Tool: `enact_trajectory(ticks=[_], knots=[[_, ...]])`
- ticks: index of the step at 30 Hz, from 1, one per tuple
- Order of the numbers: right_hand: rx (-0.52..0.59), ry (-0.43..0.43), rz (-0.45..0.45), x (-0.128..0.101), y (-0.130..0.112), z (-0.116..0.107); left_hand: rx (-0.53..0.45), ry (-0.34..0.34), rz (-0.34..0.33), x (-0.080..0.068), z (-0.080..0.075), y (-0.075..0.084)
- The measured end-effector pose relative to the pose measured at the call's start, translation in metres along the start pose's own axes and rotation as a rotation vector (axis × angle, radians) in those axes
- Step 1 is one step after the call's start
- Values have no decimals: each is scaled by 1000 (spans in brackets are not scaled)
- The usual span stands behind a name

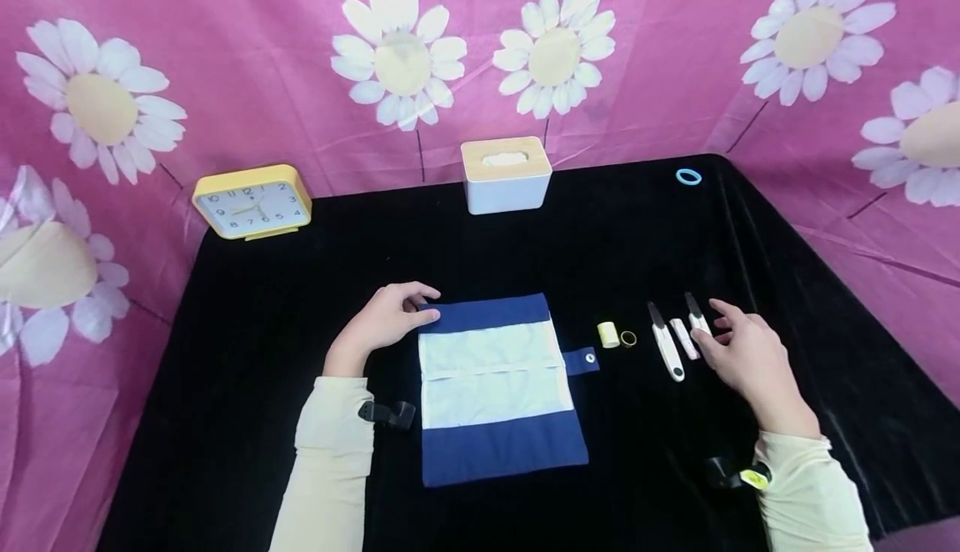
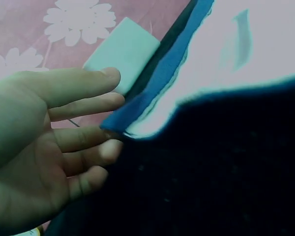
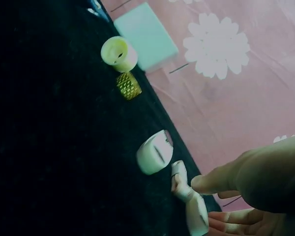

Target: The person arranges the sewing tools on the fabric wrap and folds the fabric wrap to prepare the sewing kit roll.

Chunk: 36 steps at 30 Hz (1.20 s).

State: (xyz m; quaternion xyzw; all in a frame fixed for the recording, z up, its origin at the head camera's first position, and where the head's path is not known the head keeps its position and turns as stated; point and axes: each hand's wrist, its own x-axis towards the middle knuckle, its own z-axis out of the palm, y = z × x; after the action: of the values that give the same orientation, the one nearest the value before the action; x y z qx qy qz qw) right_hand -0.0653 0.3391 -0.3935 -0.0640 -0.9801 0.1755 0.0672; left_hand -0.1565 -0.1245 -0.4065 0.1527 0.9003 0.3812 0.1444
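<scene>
A navy cloth roll-up pouch [image 1: 506,448] with pale inner panels lies flat and unfolded, its snap tab [image 1: 581,360] pointing right. At its far left corner is my left hand [image 1: 390,314]; the left wrist view shows the fingers spread around the navy corner [image 2: 132,110]. My right hand [image 1: 750,356] reaches over the rightmost white thread snips [image 1: 698,318], dark blades pointing away, with thumb and fingertips right at the handle. Beside them lie a slim pinkish-white piece [image 1: 684,338] and a second pair of white snips [image 1: 667,350].
Between pouch and snips stand a pale yellow thread spool [image 1: 608,335] and a gold ring thimble [image 1: 628,338]. At the back of the black-covered table [image 1: 360,252] are a yellow clock [image 1: 255,202], a tissue box [image 1: 507,189] and a light blue ring [image 1: 688,177].
</scene>
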Motion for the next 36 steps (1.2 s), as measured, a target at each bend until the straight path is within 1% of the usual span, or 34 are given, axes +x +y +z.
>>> enact_trajectory(ticks=[5,10,14,18,22,27,30,32,36], knots=[[1,-9,-14,5,5,-1,-51,43,8,5,3,-4],[-5,-24,-4,8,5,-1,-86,83,6,6,5,-9],[2,12,0,9,2,-2,-104,95,3,7,6,-11],[17,45,9,10,-9,-7,-125,96,14,8,8,-14],[34,28,-3,14,-29,-12,-128,82,29,7,8,-20],[95,3,-64,20,-65,-14,-140,65,69,6,8,-25],[123,0,-101,23,-88,-10,-153,68,79,5,8,-26],[139,-9,-116,25,-103,-5,-164,78,74,5,8,-28],[160,-57,-128,29,-128,8,-180,95,59,4,8,-29]])
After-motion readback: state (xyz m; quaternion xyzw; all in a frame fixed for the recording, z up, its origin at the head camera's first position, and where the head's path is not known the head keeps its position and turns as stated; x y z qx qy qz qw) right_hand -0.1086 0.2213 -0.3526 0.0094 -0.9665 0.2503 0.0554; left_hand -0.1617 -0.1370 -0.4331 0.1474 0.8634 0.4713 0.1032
